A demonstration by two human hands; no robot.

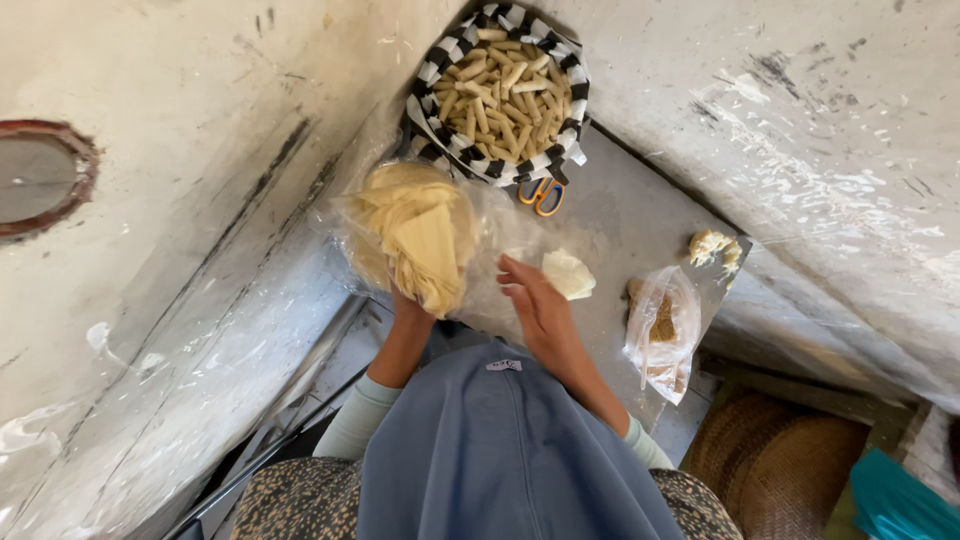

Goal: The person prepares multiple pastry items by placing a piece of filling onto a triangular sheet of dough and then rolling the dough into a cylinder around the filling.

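Note:
My left hand is mostly hidden under a floppy stack of thin pale pastry sheets, which it holds up over a clear plastic sheet. My right hand lies flat on the grey work surface, fingers together, its fingertips beside a single folded pastry sheet. A bowl lined with black-and-white checked cloth stands beyond, filled with several rolled pale sticks.
Orange-handled scissors lie just below the bowl. A clear plastic bag of brown filling sits at the right, with a lump of pale dough beyond it. Woven baskets stand at the lower right. Rough white walls close in on both sides.

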